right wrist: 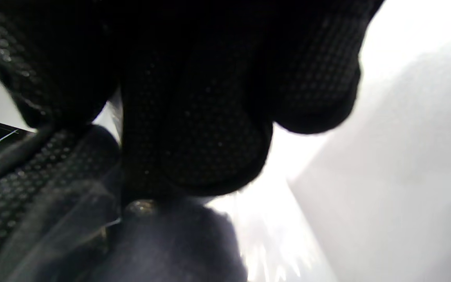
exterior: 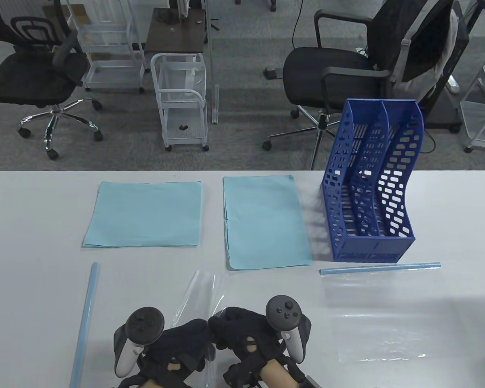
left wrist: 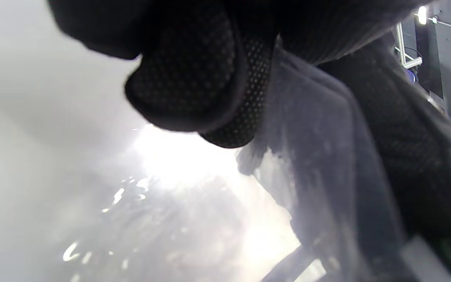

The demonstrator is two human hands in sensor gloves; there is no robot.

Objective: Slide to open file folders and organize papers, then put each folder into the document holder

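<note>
Both gloved hands meet at the table's near edge. My left hand [exterior: 192, 337] and right hand [exterior: 228, 327] have their fingers curled and pinch a clear plastic folder [exterior: 198, 289], whose sheets rise between them. The left wrist view shows curled fingers [left wrist: 194, 78] against the hazy plastic [left wrist: 311, 164]. Dark curled fingers [right wrist: 210, 129] fill the right wrist view. A pale blue slide bar [exterior: 85, 319] lies loose to the left. Two stacks of light blue paper [exterior: 145, 213] [exterior: 266, 223] lie beyond. The blue document holder [exterior: 372, 190] stands at the right.
A second clear folder [exterior: 372, 323] lies flat at the right with its blue slide bar [exterior: 380, 268] along the far edge, just in front of the holder. Office chairs and white carts stand on the floor beyond the table.
</note>
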